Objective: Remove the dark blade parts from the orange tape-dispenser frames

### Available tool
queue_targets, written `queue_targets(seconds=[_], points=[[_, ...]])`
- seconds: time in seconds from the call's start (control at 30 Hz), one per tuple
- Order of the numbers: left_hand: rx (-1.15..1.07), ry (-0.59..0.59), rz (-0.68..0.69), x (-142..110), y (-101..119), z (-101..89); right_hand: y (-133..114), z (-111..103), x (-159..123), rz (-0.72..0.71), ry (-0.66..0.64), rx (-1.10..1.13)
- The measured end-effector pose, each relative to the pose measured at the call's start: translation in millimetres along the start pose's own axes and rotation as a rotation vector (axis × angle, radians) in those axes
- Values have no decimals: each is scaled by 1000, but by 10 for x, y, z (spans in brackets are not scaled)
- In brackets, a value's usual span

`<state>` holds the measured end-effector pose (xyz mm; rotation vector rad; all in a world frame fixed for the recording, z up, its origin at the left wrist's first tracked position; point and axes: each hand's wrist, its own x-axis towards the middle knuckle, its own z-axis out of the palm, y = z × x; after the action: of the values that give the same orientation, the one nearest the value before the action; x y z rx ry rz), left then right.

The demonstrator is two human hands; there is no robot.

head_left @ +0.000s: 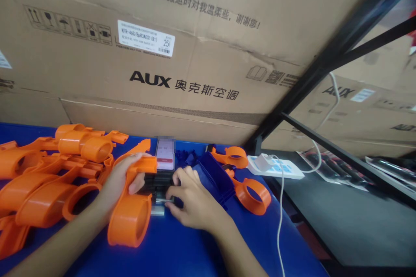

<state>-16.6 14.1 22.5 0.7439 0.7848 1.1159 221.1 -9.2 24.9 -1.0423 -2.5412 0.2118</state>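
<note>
My left hand is closed around an orange plastic tape dispenser frame, which has a wide ring at its lower end and an arm reaching up. Just to the right, my right hand has its fingers curled and pinched over several dark parts. A thin silvery strip meets its fingertips; what exactly they grip is hidden. Below the dark parts lies a small pale metal block. Behind them is a phone with a lit screen.
Many orange frames are heaped at left. A blue bin and two more orange frames lie right, beside a white power strip and cable. A large carton walls off the back; a black metal rack post slants right.
</note>
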Motion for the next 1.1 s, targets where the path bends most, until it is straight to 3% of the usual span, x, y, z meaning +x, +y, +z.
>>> queue_targets(seconds=[0.2, 0.37, 0.53, 0.7, 0.83, 0.93, 1.1], points=[[4, 18, 16, -13, -80, 73, -34, -128, -13, 61, 191, 116], [-128, 100, 91, -47, -45, 176, -140, -140, 0, -100, 116, 367], [-196, 156, 125, -32, 1, 234, -245, -29, 27, -73, 133, 455], [-143, -25, 53, -64, -101, 329, -209, -27, -26, 56, 368, 615], [-26, -212, 33, -142, -198, 305, -122, -3, -24, 127, 489, 549], [140, -273, 76, -195, -234, 263, -89, 48, 5, 102, 446, 412], [322, -108, 218, -232, -228, 274, -58, 62, 26, 10, 287, 310]])
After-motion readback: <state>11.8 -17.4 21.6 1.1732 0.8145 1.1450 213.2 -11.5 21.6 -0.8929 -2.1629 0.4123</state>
